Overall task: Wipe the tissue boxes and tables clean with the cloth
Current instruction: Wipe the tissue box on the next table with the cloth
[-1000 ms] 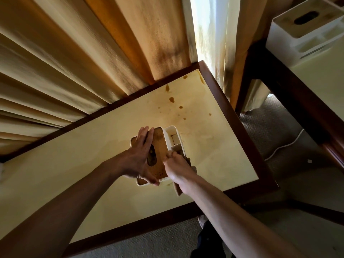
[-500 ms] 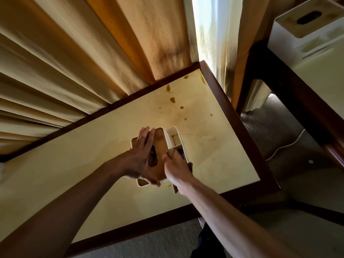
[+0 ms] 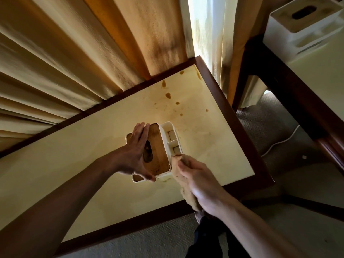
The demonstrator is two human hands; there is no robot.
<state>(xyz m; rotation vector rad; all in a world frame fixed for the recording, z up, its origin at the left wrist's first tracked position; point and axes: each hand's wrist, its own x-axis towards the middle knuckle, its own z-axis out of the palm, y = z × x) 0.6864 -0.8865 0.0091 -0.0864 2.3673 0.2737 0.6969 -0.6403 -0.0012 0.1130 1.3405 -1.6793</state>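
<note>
A white tissue box [image 3: 172, 135] with a brown wooden lid and side compartments stands on the cream table [image 3: 93, 155] with a dark wood frame. My left hand [image 3: 135, 151] lies over the lid, fingers straight along its far left side and thumb at the near edge. My right hand [image 3: 197, 181] grips a tan cloth [image 3: 181, 187] and holds its tip against the box's near right corner. Brown stains [image 3: 168, 95] dot the table's far right part. A second white tissue box [image 3: 301, 28] sits on another table at the upper right.
Tan curtains [image 3: 74, 53] hang right behind the table, with a bright gap [image 3: 204, 34] at the corner. The second table [image 3: 320, 77] stands to the right across a strip of grey carpet [image 3: 270, 131] with a white cable [image 3: 279, 142].
My right hand has pulled back toward me, from the box's near compartment to its near right corner, and more of the cloth shows. My left hand stays on the lid.
</note>
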